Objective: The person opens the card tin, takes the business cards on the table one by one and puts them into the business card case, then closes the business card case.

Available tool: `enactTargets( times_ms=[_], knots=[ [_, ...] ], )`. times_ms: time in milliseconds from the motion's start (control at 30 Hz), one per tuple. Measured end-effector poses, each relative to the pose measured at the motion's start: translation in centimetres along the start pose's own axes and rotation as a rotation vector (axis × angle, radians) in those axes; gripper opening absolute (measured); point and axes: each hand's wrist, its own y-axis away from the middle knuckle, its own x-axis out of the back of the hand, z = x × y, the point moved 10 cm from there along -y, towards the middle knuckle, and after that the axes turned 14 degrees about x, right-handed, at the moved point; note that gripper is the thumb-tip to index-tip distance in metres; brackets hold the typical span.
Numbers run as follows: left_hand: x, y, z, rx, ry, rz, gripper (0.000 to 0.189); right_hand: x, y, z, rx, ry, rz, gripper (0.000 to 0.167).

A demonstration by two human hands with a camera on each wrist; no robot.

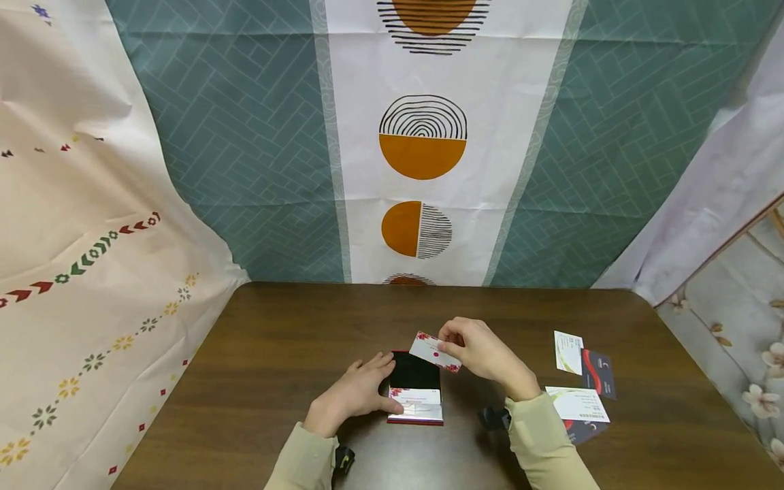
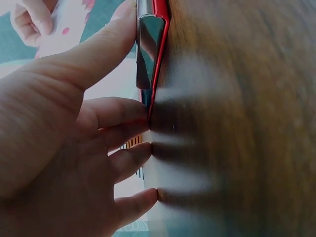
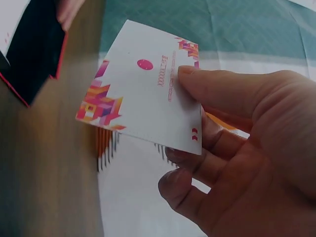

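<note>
A business card (image 1: 431,354), white with pink and orange patterned corners, is pinched between the thumb and fingers of my right hand (image 1: 480,348). It is held up beside the lid of an open card case (image 1: 415,373) with a black lining and red edges. Inside the case's near half lies another patterned card (image 1: 416,396), partly behind a shiny silver holder (image 1: 422,412). My left hand (image 1: 358,389) rests at the case's left side, fingers spread, thumb on the silver part. In the left wrist view, its fingertips (image 2: 150,148) touch the brown tabletop along the case.
To the right on the brown table (image 1: 275,354) lie several loose cards: a white one (image 1: 568,350) overlapping a dark one (image 1: 599,373), and nearer, a white card (image 1: 577,404) over another dark card (image 1: 582,430). A patterned curtain (image 1: 429,238) hangs behind the table.
</note>
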Motion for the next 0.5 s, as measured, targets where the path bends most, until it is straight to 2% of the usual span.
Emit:
enactTargets(
  times_ms=[333,500],
  knots=[
    [-0.1,-0.1,0.1,-0.008,-0.004,-0.015,0.089,-4.3,-0.8,-0.1,0.058,-0.054,-0.139,0.005],
    [-0.1,-0.1,-0.1,-0.003,-0.009,-0.015,0.090,-5.3,-0.8,0.1,0.051,-0.055,-0.164,0.004]
  ],
)
